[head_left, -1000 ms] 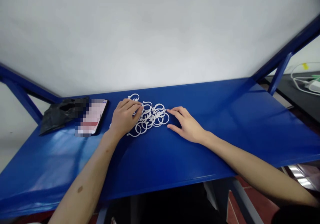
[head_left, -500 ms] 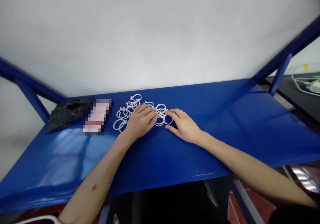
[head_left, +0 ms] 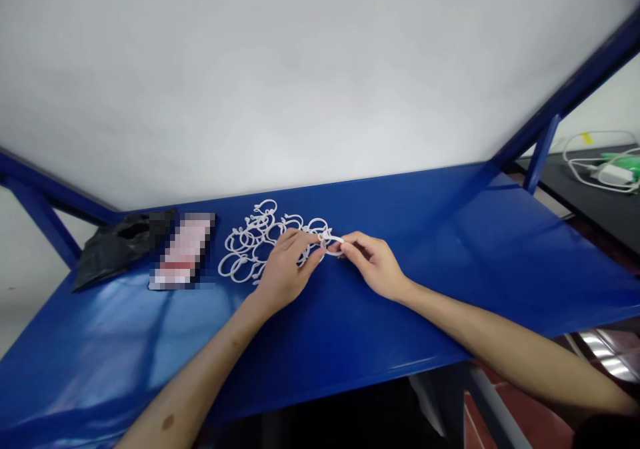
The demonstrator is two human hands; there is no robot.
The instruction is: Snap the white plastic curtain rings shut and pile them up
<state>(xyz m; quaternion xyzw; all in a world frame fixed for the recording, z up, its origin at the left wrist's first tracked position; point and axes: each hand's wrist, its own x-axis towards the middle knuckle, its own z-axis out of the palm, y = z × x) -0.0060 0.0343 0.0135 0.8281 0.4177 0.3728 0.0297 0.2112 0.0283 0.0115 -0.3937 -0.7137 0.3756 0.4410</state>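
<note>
Between my hands, lifted a little off the blue table, is a white curtain ring [head_left: 335, 238]. My right hand [head_left: 379, 264] is closed in a pinch on the ring's right side. My left hand [head_left: 286, 267] pinches the ring's left end, where the small knobs are, between thumb and fingertips. A loose pile of several more white curtain rings [head_left: 243, 240] lies to the left and behind my left hand, some overlapping. My left hand partly covers the nearer ones.
The blue table [head_left: 440, 215] meets a pale wall behind. To the left lie a black plastic bag [head_left: 117, 245] and a blurred-out pink and white flat item [head_left: 186, 245]. On a dark surface at far right are a white charger and cable [head_left: 614, 174].
My right hand has gone from open fingers near the rings to a pinch on one ring. That ring is now raised and tilted, with my left fingers also on it. The camera view has shifted slightly.
</note>
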